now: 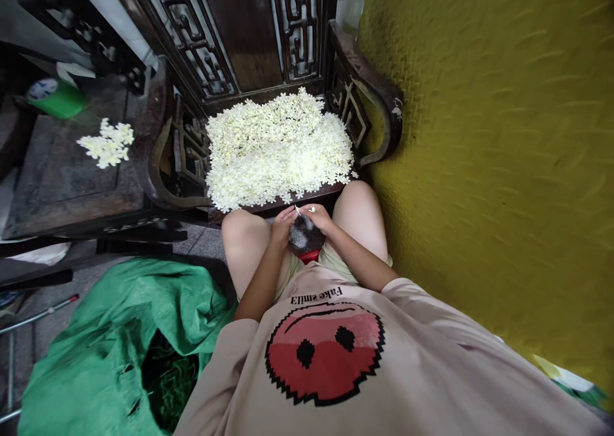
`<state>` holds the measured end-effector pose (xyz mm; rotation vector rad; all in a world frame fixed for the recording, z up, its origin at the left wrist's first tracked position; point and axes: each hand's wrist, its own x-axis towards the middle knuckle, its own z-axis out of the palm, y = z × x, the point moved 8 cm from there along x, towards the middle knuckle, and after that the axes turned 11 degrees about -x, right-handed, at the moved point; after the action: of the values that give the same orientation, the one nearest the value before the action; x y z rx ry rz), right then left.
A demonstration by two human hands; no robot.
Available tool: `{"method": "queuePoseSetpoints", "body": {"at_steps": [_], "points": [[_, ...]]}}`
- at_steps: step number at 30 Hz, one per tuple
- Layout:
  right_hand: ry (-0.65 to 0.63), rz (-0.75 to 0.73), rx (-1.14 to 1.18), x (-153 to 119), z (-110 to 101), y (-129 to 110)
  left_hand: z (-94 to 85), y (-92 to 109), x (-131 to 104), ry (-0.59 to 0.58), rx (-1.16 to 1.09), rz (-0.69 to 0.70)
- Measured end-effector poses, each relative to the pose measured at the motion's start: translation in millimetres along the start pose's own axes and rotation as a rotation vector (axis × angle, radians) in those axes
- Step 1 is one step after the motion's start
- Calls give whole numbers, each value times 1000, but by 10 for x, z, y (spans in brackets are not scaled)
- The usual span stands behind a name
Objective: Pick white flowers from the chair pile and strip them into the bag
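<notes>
Between my knees, just in front of the chair seat, my left hand (pixel 284 224) and my right hand (pixel 317 217) meet at the fingertips. A small white flower (pixel 297 211) is pinched where the fingers come together. Another pale bloom or bud (pixel 312 210) shows at the fingers of my right hand; its exact kind is too small to tell. Right beyond my hands, a thick layer of loose white flowers (pixel 281 151) covers most of the seat of a dark carved wooden chair (pixel 391 113).
A small cluster of white flowers (pixel 108 143) and a green roll (pixel 56 97) lie on a dark wooden table (pixel 71 183) at left. Below it, a green sack (pixel 96 340) gapes open with dark green stuff inside. A yellow textured panel (pixel 489 167) stands close on the right.
</notes>
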<state>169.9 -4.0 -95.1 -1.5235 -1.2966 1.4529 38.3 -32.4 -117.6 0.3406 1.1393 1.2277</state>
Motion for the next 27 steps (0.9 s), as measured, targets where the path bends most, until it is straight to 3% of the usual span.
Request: {"method": "queuePoseSetpoints", "body": {"at_steps": [13,22,27], "points": [[8,40,5,-24,-21,-5,-38,-19,27,48,38,-7],[-4,59,-24,-27,29,50,-66,115,-57,127,177,150],[-37,48,-18,-53,62,10,-36,350,-193,228,314,357]]}}
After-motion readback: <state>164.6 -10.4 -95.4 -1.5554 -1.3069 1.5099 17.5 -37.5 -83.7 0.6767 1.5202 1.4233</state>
